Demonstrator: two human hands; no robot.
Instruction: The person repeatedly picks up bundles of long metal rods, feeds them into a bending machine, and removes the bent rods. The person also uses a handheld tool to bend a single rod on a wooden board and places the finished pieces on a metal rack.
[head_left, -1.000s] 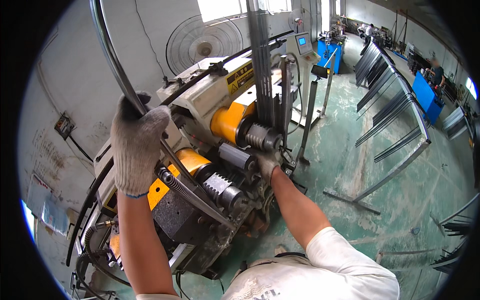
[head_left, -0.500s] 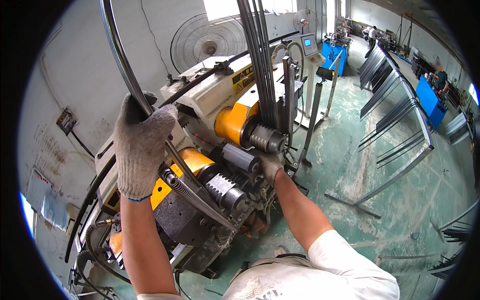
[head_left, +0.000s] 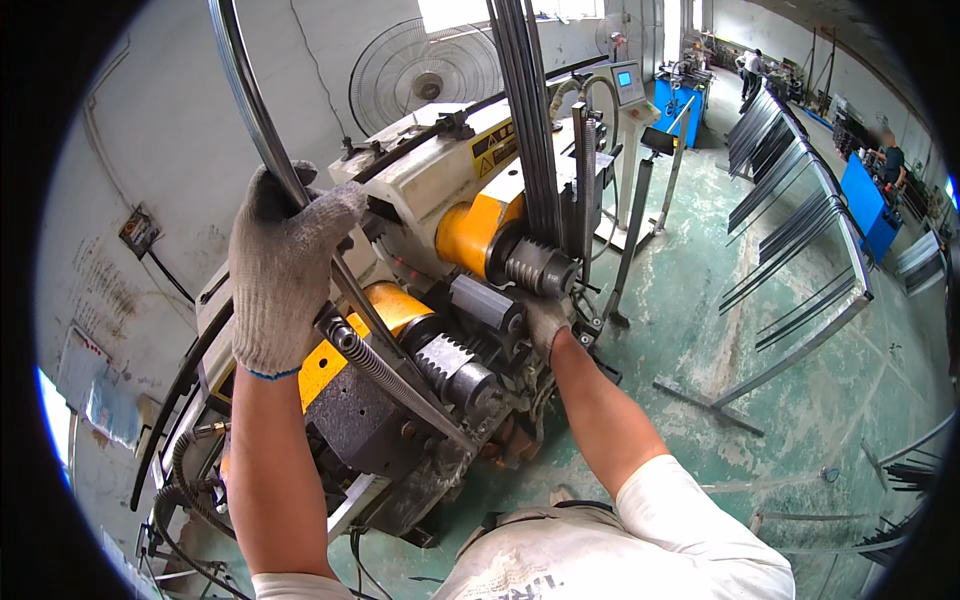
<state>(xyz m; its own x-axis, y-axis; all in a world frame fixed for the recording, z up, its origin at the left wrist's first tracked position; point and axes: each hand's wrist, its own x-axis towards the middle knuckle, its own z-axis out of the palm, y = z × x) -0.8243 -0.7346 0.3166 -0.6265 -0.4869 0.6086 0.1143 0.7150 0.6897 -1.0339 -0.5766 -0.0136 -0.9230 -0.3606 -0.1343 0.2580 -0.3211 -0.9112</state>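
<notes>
My left hand (head_left: 285, 275), in a grey knit glove, is closed around a shiny metal tube (head_left: 246, 90) that slants down into the machine. Below the glove, a coil spring (head_left: 375, 378) lies along a slanting bar. My right hand (head_left: 546, 322), also gloved, reaches in between two toothed rollers; its fingers are hidden behind machine parts. One toothed roller (head_left: 538, 266) sits above it, while the other toothed roller (head_left: 447, 362) lies nearer to me. Between them is a dark faceted block (head_left: 484, 302). Orange housings (head_left: 468, 238) carry the rollers.
A bundle of dark tubes (head_left: 522, 110) stands upright behind the upper roller. Beyond are a fan (head_left: 425, 85) and a control panel (head_left: 627, 84). Racks of dark bars (head_left: 790, 235) stand on the green floor at right. Two people work far off. Hoses (head_left: 180, 470) hang at lower left.
The whole view has shifted slightly, and my left hand sits a little higher in it. It still grips the tube, and my right hand remains between the rollers.
</notes>
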